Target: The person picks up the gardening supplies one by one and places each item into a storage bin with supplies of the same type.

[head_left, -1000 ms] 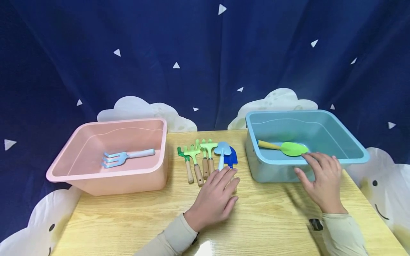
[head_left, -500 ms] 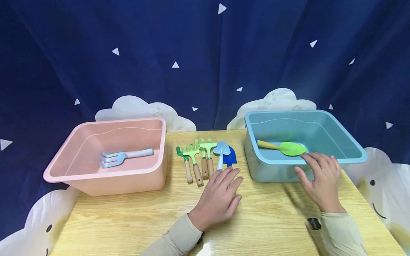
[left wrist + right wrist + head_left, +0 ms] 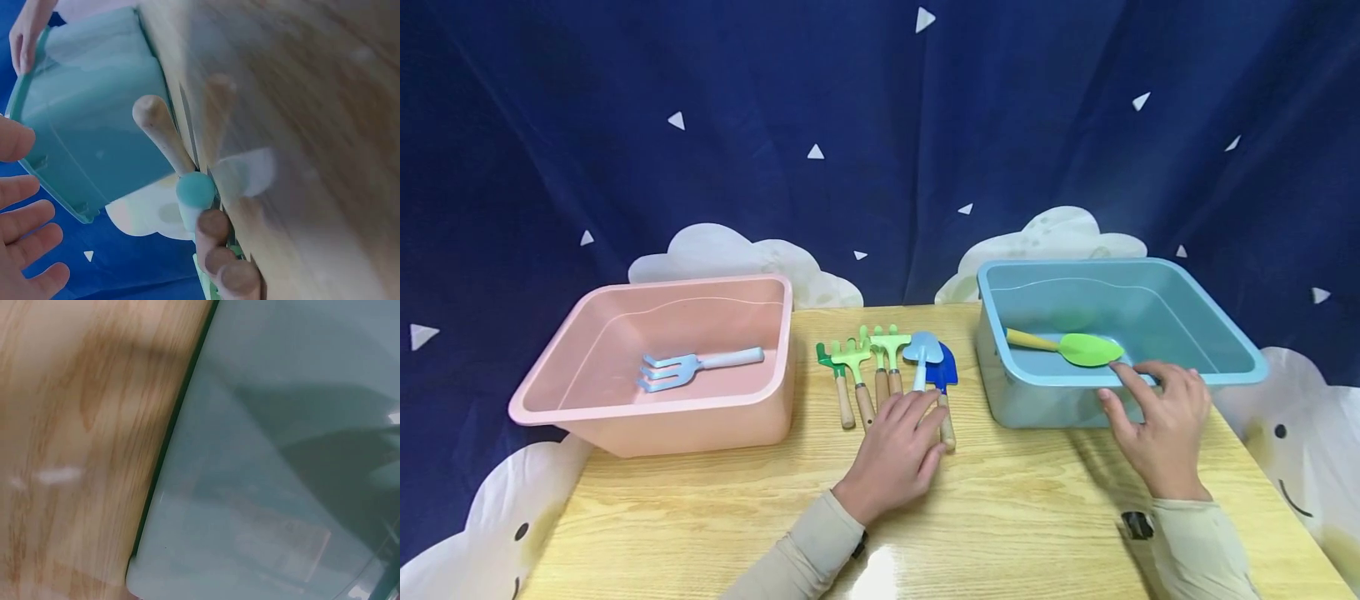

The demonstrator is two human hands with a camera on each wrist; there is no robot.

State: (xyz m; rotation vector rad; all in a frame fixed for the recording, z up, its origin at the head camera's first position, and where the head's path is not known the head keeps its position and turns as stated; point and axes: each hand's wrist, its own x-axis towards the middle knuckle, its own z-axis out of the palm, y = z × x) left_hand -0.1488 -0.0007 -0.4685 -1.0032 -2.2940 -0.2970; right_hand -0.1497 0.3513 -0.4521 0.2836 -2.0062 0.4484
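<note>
My left hand (image 3: 895, 458) hovers over the handles of several small garden tools in the middle of the table. Its fingers (image 3: 31, 244) are spread and apart from the handles in the left wrist view. Nearest to it are a light-blue trowel (image 3: 922, 350) and a dark-blue shovel (image 3: 946, 367) with a wooden handle (image 3: 156, 122). Left of these lie green rakes (image 3: 891, 342) and a green fork (image 3: 852, 354). My right hand (image 3: 1165, 425) is at the front rim of the blue bin (image 3: 1030, 400), fingers loosely bent, holding nothing. Inside lies a green trowel (image 3: 1086, 349) with a yellow handle.
A pink bin (image 3: 700, 429) stands at the left with a light-blue fork (image 3: 673, 372) in it. The wooden table (image 3: 1000, 517) stretches in front of both bins. A dark-blue curtain (image 3: 880, 125) with white clouds hangs behind.
My left hand shifts slightly right, then back left, uncovering the dark-blue shovel's wooden handle. My right hand slides a little to the right along the rim. The tools stay put.
</note>
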